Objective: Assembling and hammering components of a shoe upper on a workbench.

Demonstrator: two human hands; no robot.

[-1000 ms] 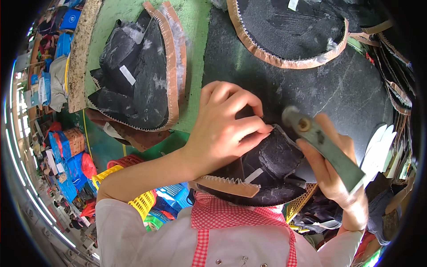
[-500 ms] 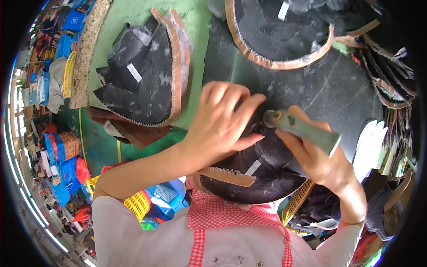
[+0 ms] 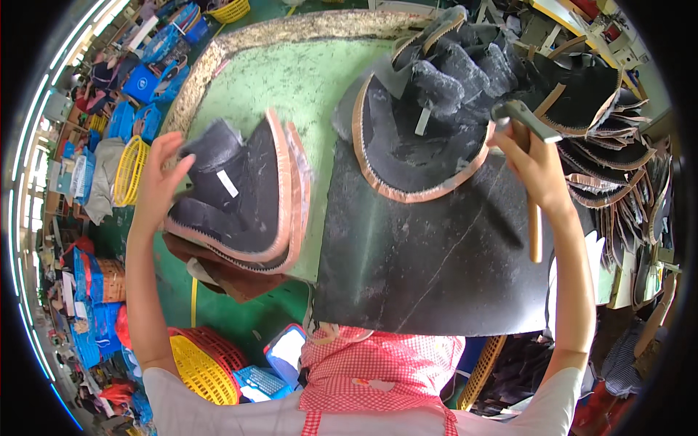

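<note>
On the left of the bench lies a small stack of black shoe uppers [image 3: 251,192] with tan folded rims, zigzag-cut edges and a white label. Beside its left edge is my left hand [image 3: 156,178], fingers apart and holding nothing. My right hand [image 3: 542,171] is closed on a hammer [image 3: 534,123], its metal head above my fingers and its wooden handle hanging below the palm. The fingertips of that hand are close to the tan rim of a second pile of black uppers [image 3: 414,160]; I cannot tell whether they touch it.
A black rubber mat [image 3: 414,261] covers the near right of the green bench top [image 3: 291,80]. More uppers [image 3: 603,138] hang in layers at the far right. A yellow basket [image 3: 200,370] stands below at the left. A person [image 3: 629,349] shows at the right rim.
The upper at the bench's near edge is gone from there; the left stack now shows another on top. My left hand has moved left, and my right has carried the hammer away and rightward.
</note>
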